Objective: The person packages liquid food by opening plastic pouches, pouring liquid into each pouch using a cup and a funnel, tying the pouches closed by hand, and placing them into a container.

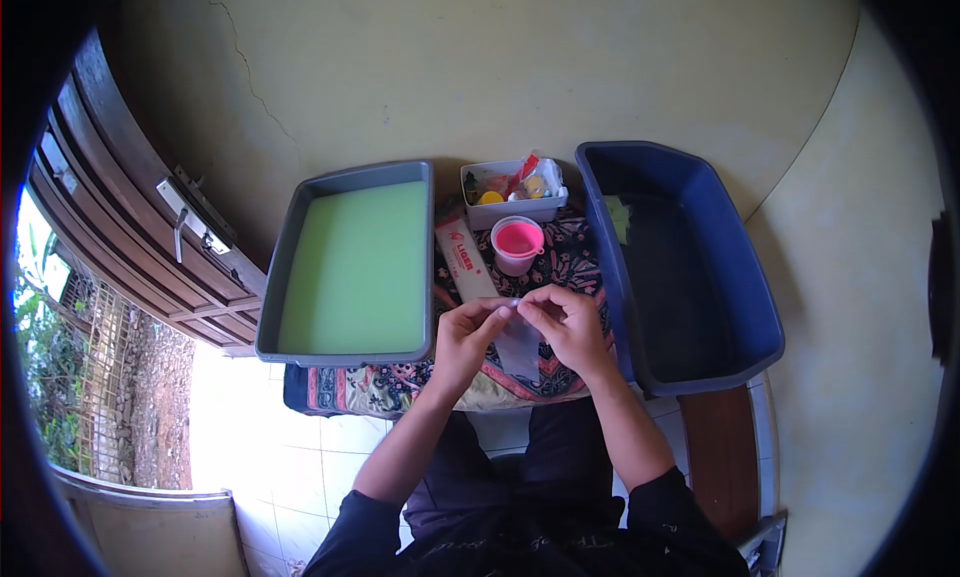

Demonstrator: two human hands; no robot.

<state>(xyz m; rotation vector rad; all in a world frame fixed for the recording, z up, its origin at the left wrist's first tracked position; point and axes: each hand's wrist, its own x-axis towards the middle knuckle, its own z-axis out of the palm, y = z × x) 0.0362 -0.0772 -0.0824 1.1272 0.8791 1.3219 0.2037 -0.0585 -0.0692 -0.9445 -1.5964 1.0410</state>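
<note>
My left hand (468, 337) and my right hand (566, 327) meet over the front of the cloth-covered table. Thumb and fingertips of both are pinched on the upper edge of a clear plastic bag (518, 352), which hangs down flat between them. Just beyond my left hand lies a white packet with red LIGER lettering (462, 261). A clear plastic cup with a pink inside (516, 245) stands behind my fingertips.
On the left, a grey tray (432, 267) holds pale green liquid. A deep dark blue tub (745, 277) with a light green piece (617, 220) inside stands right. Behind the cup, a white box (510, 214) contains small items. The patterned cloth (375, 387) covers the table; a door (150, 187) is at left.
</note>
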